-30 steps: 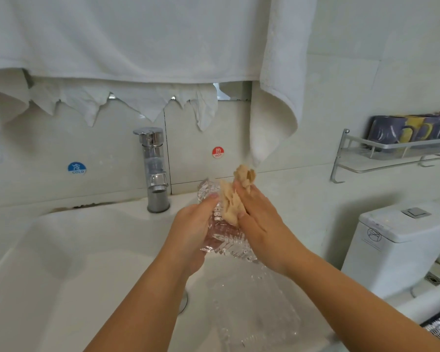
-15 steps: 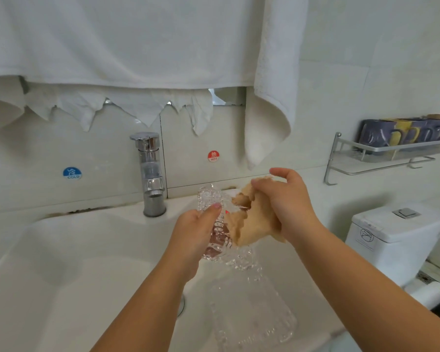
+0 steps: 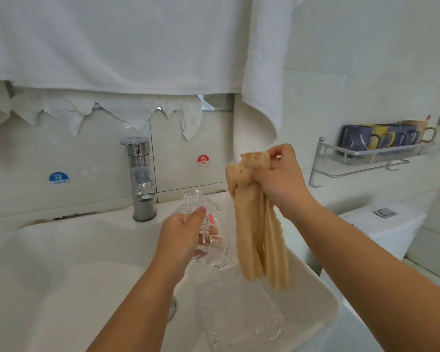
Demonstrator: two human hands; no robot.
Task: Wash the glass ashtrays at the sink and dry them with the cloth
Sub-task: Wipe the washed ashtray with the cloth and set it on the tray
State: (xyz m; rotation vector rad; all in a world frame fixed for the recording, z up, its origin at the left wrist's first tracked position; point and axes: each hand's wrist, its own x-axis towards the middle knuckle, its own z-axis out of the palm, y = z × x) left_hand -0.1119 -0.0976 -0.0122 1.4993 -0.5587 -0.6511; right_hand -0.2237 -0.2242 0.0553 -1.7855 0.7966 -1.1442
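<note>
I see left hand (image 3: 182, 232) gripping clear ribbed glass ashtray (image 3: 208, 231) above white sink (image 3: 61, 288). Right hand (image 3: 281, 177) fingers pinch hanging tan cloth (image 3: 258, 229), beside ashtray. Second clear ashtray (image 3: 241, 318) in basin.

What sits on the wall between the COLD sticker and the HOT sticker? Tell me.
In the head view, the chrome tap stands between the blue COLD sticker and the red HOT sticker, rising from the sink rim.
</note>
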